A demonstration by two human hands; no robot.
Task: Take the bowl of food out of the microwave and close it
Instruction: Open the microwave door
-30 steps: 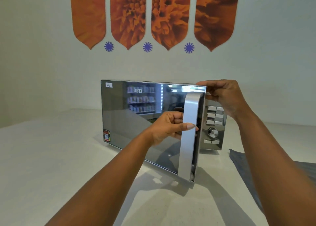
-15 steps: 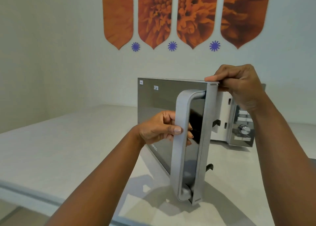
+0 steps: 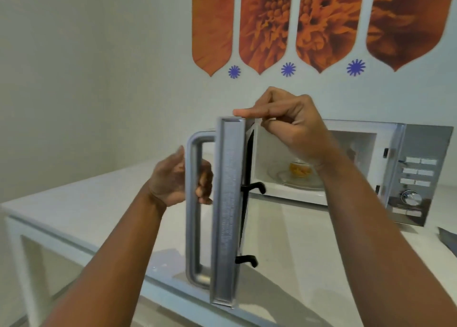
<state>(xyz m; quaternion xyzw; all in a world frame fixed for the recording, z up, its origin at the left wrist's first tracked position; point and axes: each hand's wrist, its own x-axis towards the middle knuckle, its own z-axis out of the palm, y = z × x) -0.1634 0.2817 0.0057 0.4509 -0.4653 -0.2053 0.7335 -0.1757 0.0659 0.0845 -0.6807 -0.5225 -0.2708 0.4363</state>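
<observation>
The silver microwave (image 3: 420, 153) stands on a white counter with its door (image 3: 227, 215) swung open, edge-on toward me. My left hand (image 3: 173, 178) is wrapped around the door's vertical handle (image 3: 194, 215). My right hand (image 3: 289, 126) pinches the door's top corner. Inside the white cavity a clear glass bowl of yellow-orange food (image 3: 299, 169) sits on the glass turntable (image 3: 291, 180), partly hidden behind my right wrist.
The white counter (image 3: 284, 227) has its front edge close below the door. A dark grey cloth (image 3: 448, 240) lies at the right edge. The control panel with buttons and a knob (image 3: 410, 197) is on the microwave's right side. Orange flower decals hang on the wall.
The door has swung from nearly shut to fully open, toward me and left. Both hands stayed on it. The cavity and the bowl have come into sight.
</observation>
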